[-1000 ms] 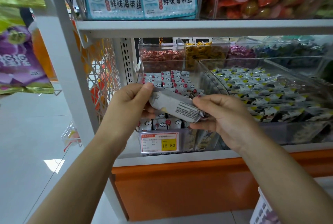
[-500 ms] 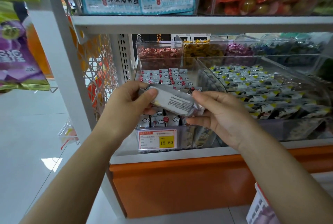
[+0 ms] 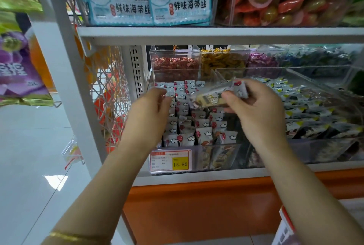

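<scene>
Over clear bin (image 3: pixel 232 152), lower shelf: right grip (image 3: pixel 256 110) pinches one snack packet (image 3: pixel 214 95) above the stacked rows. Left grip (image 3: pixel 151 110) loosely curled, empty, beside it. Step, judged: placing packet. Next: lower it upright into a gap.

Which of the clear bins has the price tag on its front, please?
The front-left bin, full of white packets with red marks, under the left hand; its price tag reads 15.80. No other bin shows one.

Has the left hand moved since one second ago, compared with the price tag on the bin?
Yes. The left hand has released the packet and sits higher above the price tag, deeper over the bin; the right hand alone holds the packet.
</scene>
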`<act>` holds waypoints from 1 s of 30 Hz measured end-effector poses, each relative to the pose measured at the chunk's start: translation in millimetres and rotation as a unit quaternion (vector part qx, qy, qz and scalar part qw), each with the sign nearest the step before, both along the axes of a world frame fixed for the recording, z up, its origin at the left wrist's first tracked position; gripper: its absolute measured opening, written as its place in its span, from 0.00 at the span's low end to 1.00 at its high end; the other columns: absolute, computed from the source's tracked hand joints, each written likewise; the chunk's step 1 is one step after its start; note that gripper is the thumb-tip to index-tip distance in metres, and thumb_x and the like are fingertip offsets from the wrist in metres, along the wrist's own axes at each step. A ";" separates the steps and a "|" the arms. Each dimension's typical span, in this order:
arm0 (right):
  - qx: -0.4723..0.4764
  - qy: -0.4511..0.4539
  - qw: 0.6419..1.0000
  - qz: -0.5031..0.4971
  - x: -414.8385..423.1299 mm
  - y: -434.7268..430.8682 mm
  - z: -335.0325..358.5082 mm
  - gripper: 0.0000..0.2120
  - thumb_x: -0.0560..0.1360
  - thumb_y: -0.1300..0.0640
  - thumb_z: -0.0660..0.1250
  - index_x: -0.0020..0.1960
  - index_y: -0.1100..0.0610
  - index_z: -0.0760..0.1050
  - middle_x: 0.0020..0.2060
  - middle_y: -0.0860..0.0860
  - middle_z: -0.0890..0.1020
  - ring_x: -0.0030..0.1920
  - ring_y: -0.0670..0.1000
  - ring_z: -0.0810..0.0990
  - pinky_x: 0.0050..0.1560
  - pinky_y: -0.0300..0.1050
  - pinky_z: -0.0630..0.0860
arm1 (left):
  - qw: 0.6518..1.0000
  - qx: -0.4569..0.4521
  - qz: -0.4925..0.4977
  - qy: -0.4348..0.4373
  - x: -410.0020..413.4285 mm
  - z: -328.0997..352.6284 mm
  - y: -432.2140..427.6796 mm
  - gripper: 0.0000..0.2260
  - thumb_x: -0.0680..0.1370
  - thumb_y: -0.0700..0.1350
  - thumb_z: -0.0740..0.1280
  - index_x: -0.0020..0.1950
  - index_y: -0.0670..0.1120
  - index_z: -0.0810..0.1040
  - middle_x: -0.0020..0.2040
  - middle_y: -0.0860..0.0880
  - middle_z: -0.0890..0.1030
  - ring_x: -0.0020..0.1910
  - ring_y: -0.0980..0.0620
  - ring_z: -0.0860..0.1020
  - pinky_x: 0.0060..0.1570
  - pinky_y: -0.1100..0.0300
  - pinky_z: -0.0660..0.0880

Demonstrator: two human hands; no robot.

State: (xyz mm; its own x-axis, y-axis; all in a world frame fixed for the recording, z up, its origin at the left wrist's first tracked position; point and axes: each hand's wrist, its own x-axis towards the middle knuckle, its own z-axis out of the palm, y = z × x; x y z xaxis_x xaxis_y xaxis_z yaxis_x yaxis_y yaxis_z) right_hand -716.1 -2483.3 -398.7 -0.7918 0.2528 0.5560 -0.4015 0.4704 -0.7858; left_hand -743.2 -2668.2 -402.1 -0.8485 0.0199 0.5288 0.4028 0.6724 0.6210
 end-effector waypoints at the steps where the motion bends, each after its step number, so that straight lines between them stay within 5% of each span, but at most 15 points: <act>1: -0.005 0.001 1.000 -0.019 -3.5 3.4 1.1 0.10 0.74 0.56 0.68 0.53 0.59 0.77 0.44 0.52 0.82 0.44 0.51 0.82 0.46 0.53 0.81 | 0.999 -0.049 0.003 0.004 -11.5 1.0 1.6 0.12 0.80 0.43 0.59 0.60 0.41 0.76 0.52 0.45 0.80 0.47 0.49 0.76 0.48 0.57 0.74; 6: -0.042 -0.034 0.997 -0.059 -20.7 7.1 -2.8 0.18 0.72 0.54 0.70 0.60 0.59 0.74 0.52 0.54 0.80 0.51 0.56 0.81 0.55 0.56 0.77 | 0.956 -0.269 -0.021 -0.114 -72.9 10.7 23.9 0.11 0.81 0.47 0.54 0.46 0.40 0.69 0.57 0.36 0.75 0.56 0.41 0.72 0.62 0.43 0.67; 9: -0.062 -0.051 0.994 -0.073 -27.6 6.3 -4.1 0.17 0.72 0.54 0.71 0.58 0.57 0.73 0.51 0.54 0.80 0.49 0.56 0.81 0.53 0.56 0.77 | 0.922 -0.346 -0.043 -0.169 -98.3 5.0 36.2 0.19 0.82 0.53 0.48 0.52 0.40 0.71 0.61 0.39 0.72 0.64 0.41 0.68 0.67 0.37 0.58; 17: -0.097 -0.044 0.993 -0.051 -27.0 6.4 -5.5 0.11 0.73 0.56 0.70 0.52 0.57 0.73 0.45 0.55 0.80 0.45 0.58 0.82 0.51 0.58 0.77 | 0.899 -0.385 -0.049 -0.204 -110.8 -13.5 37.0 0.26 0.81 0.58 0.41 0.69 0.46 0.66 0.73 0.43 0.63 0.76 0.46 0.51 0.69 0.35 0.49; 24: -0.115 -0.021 0.993 -0.026 -30.9 6.8 2.5 0.06 0.74 0.60 0.69 0.46 0.53 0.73 0.39 0.46 0.78 0.39 0.47 0.83 0.48 0.55 0.80 | 0.889 -0.410 -0.046 -0.201 -97.3 -7.1 33.9 0.29 0.80 0.58 0.39 0.63 0.45 0.73 0.68 0.43 0.69 0.74 0.46 0.55 0.68 0.35 0.50; 30: 0.071 -0.027 0.997 0.015 -85.1 -16.2 18.4 0.13 0.75 0.60 0.68 0.58 0.63 0.74 0.54 0.57 0.79 0.53 0.56 0.79 0.55 0.54 0.77 | 0.886 -0.423 -0.062 -0.176 -77.4 -11.5 22.1 0.27 0.79 0.58 0.40 0.70 0.50 0.68 0.68 0.45 0.68 0.71 0.47 0.59 0.68 0.40 0.55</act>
State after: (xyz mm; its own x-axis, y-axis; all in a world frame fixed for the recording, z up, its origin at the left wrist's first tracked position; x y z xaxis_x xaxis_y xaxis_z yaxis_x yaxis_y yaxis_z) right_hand -801.2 -2499.5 -380.3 -0.8275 0.1502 0.5411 -0.3766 0.5664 -0.7331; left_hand -820.6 -2646.1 -413.6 -0.9219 0.3869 -0.0180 0.3866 0.9221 0.0166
